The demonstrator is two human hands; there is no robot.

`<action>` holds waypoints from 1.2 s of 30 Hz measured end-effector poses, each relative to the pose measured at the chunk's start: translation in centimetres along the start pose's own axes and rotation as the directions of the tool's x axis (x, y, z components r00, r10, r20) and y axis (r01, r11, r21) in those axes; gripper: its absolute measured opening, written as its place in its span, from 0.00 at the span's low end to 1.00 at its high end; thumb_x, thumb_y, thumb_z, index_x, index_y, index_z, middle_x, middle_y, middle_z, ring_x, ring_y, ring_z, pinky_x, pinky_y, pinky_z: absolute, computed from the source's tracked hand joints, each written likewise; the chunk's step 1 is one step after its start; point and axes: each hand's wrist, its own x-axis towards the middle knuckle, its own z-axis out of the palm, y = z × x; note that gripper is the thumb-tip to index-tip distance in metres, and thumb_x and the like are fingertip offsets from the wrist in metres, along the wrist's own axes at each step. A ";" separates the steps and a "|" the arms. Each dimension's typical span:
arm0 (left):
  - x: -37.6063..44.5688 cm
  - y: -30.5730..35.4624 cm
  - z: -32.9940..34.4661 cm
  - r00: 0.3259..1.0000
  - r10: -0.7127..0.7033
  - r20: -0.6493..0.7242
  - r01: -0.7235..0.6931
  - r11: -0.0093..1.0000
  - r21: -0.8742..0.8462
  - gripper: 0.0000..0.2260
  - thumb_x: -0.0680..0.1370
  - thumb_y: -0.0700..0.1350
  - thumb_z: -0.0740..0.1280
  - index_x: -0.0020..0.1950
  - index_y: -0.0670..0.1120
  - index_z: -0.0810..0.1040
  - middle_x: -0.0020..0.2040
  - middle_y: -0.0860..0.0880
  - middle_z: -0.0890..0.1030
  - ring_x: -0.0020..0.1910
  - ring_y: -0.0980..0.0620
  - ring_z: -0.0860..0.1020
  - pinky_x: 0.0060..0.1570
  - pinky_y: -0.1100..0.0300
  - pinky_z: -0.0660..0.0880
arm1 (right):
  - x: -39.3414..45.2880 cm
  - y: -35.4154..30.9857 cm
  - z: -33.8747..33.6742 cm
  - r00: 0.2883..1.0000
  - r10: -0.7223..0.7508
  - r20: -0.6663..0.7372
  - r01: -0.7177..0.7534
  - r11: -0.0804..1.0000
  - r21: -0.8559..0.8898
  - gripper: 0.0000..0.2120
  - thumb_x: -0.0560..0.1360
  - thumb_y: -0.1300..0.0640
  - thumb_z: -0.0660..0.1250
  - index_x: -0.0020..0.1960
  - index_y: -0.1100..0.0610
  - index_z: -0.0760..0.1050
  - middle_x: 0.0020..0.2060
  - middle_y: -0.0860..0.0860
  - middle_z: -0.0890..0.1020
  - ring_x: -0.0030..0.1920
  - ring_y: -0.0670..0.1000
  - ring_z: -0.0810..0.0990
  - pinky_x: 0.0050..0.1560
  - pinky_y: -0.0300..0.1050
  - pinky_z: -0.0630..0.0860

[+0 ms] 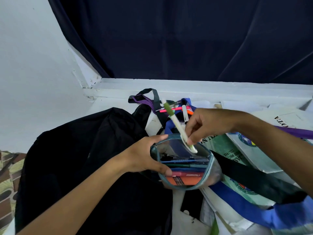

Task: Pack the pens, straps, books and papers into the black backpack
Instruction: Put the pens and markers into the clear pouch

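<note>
My left hand (145,155) grips the rim of a clear teal-edged pencil pouch (211,173), open and holding several pens. With my right hand (208,126) I hold a green and white pen (176,124), its tip just inside the pouch mouth. The black backpack (81,167) lies to the left, under my left arm. Loose pens (176,109) lie farther back, next to purple and black straps (149,102). A blue strap (254,209) and a black strap (250,177) cross the papers and books (240,153) on the right.
The white wall and a ledge (186,85) run behind the things, with a dark curtain (186,36) above. A patterned cloth (8,175) shows at the left edge. White sheets (286,114) lie at the far right.
</note>
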 end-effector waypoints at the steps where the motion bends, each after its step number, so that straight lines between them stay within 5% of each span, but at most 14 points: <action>1: 0.1 -0.2 0.0 1.000 -0.008 -0.004 0.008 1.000 0.013 0.47 0.60 0.51 0.83 0.75 0.50 0.66 0.67 0.57 0.76 0.66 0.62 0.73 0.67 0.62 0.69 | 0.1 -0.4 0.5 0.999 -0.004 0.033 0.008 0.994 -0.112 0.07 0.73 0.60 0.73 0.36 0.54 0.83 0.27 0.47 0.75 0.27 0.45 0.65 0.30 0.41 0.60; 4: 0.1 -0.4 0.2 0.999 -0.031 -0.019 0.031 1.000 -0.003 0.40 0.59 0.49 0.84 0.67 0.53 0.72 0.61 0.57 0.79 0.62 0.62 0.76 0.63 0.66 0.72 | 0.5 -0.9 1.8 0.989 0.106 0.105 -0.056 0.918 -0.393 0.10 0.70 0.57 0.75 0.31 0.54 0.80 0.23 0.44 0.75 0.24 0.43 0.68 0.28 0.38 0.63; 6: 0.1 -0.3 0.2 0.999 -0.031 -0.044 0.031 1.000 0.005 0.48 0.55 0.54 0.84 0.72 0.54 0.68 0.64 0.59 0.76 0.65 0.63 0.73 0.67 0.64 0.69 | 0.8 -1.0 2.4 0.979 0.177 0.101 -0.104 0.859 -0.502 0.12 0.69 0.55 0.76 0.29 0.50 0.78 0.22 0.41 0.76 0.25 0.41 0.71 0.28 0.37 0.66; 10: -0.2 0.0 0.2 0.998 -0.025 -0.050 0.027 0.999 0.047 0.53 0.54 0.55 0.84 0.76 0.52 0.64 0.71 0.59 0.71 0.71 0.61 0.67 0.73 0.60 0.63 | 0.3 -1.9 0.9 0.983 0.177 0.055 -0.141 0.906 -0.398 0.04 0.71 0.54 0.75 0.41 0.55 0.85 0.23 0.38 0.77 0.25 0.38 0.72 0.27 0.28 0.64; 15: -0.2 -0.1 0.3 0.999 -0.021 -0.048 0.024 0.998 0.065 0.52 0.57 0.53 0.84 0.76 0.53 0.63 0.72 0.58 0.70 0.71 0.61 0.67 0.73 0.58 0.64 | 0.3 -2.2 -0.1 0.997 0.039 -0.062 -0.049 0.983 -0.176 0.04 0.72 0.57 0.75 0.42 0.58 0.84 0.21 0.40 0.74 0.24 0.38 0.70 0.28 0.28 0.64; 19: -0.2 -0.1 0.2 0.998 -0.016 -0.059 0.021 0.996 0.092 0.51 0.56 0.56 0.84 0.76 0.52 0.65 0.70 0.59 0.72 0.70 0.61 0.68 0.72 0.58 0.65 | 2.5 -2.1 3.4 1.000 -0.027 -0.001 0.026 0.970 -0.243 0.09 0.72 0.52 0.74 0.39 0.58 0.83 0.25 0.49 0.77 0.25 0.42 0.71 0.29 0.36 0.65; 23: -0.3 0.4 0.1 0.999 -0.011 -0.044 0.014 0.997 0.071 0.47 0.61 0.46 0.83 0.75 0.49 0.65 0.63 0.63 0.75 0.61 0.72 0.71 0.59 0.77 0.67 | 3.1 -2.0 3.2 0.988 0.095 0.119 -0.051 0.943 -0.329 0.09 0.72 0.52 0.74 0.39 0.58 0.84 0.29 0.52 0.81 0.27 0.41 0.75 0.31 0.36 0.69; 27: -0.5 0.5 0.2 0.999 -0.012 -0.033 0.012 1.000 0.018 0.45 0.61 0.43 0.82 0.74 0.49 0.65 0.59 0.62 0.77 0.57 0.71 0.75 0.54 0.76 0.69 | 3.0 -2.6 2.7 0.961 0.187 0.203 -0.096 0.916 -0.388 0.11 0.70 0.52 0.76 0.30 0.51 0.81 0.24 0.48 0.78 0.25 0.42 0.74 0.31 0.37 0.68; 31: -0.5 0.5 0.0 1.000 0.003 -0.008 -0.003 1.000 0.026 0.49 0.61 0.47 0.83 0.77 0.49 0.62 0.67 0.60 0.74 0.65 0.66 0.73 0.65 0.66 0.70 | 2.1 -2.8 -0.8 0.998 0.062 -0.028 -0.067 0.976 -0.209 0.05 0.72 0.55 0.74 0.44 0.56 0.85 0.31 0.51 0.83 0.28 0.43 0.75 0.30 0.30 0.67; 33: -0.7 0.7 0.0 1.000 0.008 -0.011 -0.008 0.999 0.031 0.48 0.62 0.44 0.83 0.77 0.50 0.62 0.65 0.62 0.74 0.63 0.68 0.73 0.61 0.71 0.70 | 2.1 -1.7 -2.9 0.980 0.086 -0.180 -0.101 0.992 -0.077 0.03 0.72 0.57 0.74 0.42 0.57 0.85 0.28 0.52 0.81 0.29 0.46 0.72 0.30 0.36 0.66; 36: -1.0 1.0 -0.1 1.000 0.011 -0.018 -0.010 0.999 0.037 0.48 0.62 0.43 0.83 0.77 0.50 0.63 0.64 0.63 0.76 0.62 0.69 0.73 0.59 0.72 0.70 | 3.5 0.7 -3.6 0.957 0.178 -0.231 -0.199 0.977 -0.075 0.02 0.73 0.60 0.73 0.43 0.57 0.84 0.30 0.52 0.82 0.32 0.50 0.74 0.33 0.44 0.68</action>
